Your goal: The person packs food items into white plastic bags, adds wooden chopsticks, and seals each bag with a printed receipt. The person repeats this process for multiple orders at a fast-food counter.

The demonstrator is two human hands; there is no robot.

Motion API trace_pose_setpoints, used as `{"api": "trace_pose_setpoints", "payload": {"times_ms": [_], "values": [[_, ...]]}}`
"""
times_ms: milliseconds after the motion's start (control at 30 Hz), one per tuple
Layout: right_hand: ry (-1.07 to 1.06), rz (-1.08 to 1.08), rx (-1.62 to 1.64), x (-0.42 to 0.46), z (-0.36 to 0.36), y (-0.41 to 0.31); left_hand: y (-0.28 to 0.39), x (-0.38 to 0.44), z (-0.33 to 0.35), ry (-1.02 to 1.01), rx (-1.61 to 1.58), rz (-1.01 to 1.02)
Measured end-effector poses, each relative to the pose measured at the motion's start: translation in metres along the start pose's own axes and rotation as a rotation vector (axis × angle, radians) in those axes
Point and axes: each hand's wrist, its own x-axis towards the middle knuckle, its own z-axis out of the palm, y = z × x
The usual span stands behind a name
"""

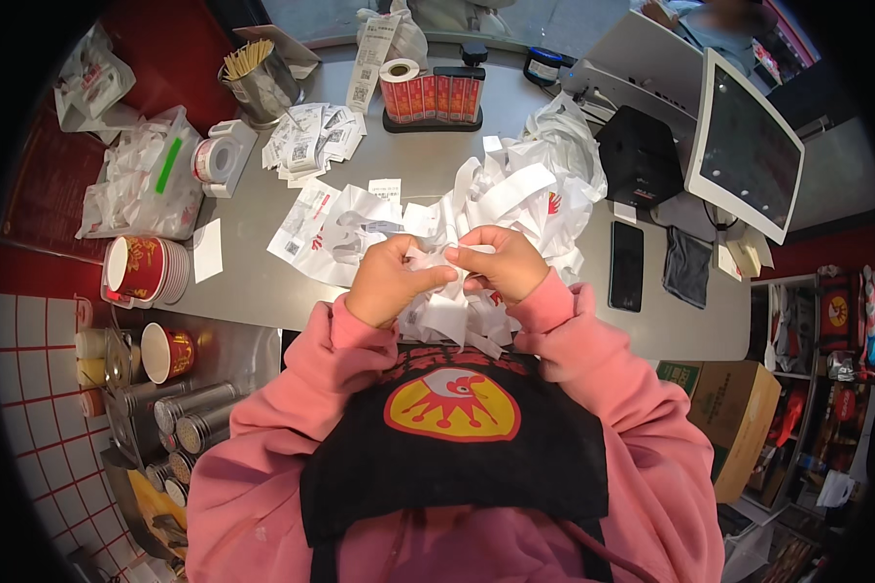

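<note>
My left hand (388,280) and my right hand (509,264) meet at the counter's near edge. Thumbs and fingers of both pinch a white plastic strip (441,253), which looks like part of a carrier bag. Around and under them lies a tangled heap of white plastic bags (514,204), some with red print. To the left of the heap, a flatter white bag (310,251) is spread out, with a receipt (302,208) on or against it. Another small receipt (385,191) lies just beyond. Exactly how the strip is folded between my fingertips is hidden.
Receipts (313,142), a sticker roll dispenser (434,102) and a can of wooden sticks (259,80) stand at the back. Left are a bag-filled plastic bin (142,178) and paper cups (146,270). Right are a phone (625,266), a dark cloth (687,266) and a monitor (751,146).
</note>
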Motion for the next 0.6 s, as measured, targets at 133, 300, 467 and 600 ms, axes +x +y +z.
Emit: {"api": "trace_pose_setpoints", "payload": {"times_ms": [133, 300, 467, 600], "values": [[0.094, -0.121, -0.068, 0.007, -0.025, 0.01, 0.005, 0.006, -0.036, 0.185, -0.196, -0.053], [0.17, -0.113, -0.098, 0.01, -0.028, 0.007, 0.005, 0.01, -0.059, 0.371, -0.014, 0.18], [0.088, -0.245, -0.131, 0.014, -0.021, 0.014, 0.002, 0.011, -0.045, 0.409, 0.112, 0.319], [0.052, -0.336, -0.428, 0.024, -0.038, 0.029, 0.006, 0.012, -0.048, 0.407, 0.049, 0.31]]}}
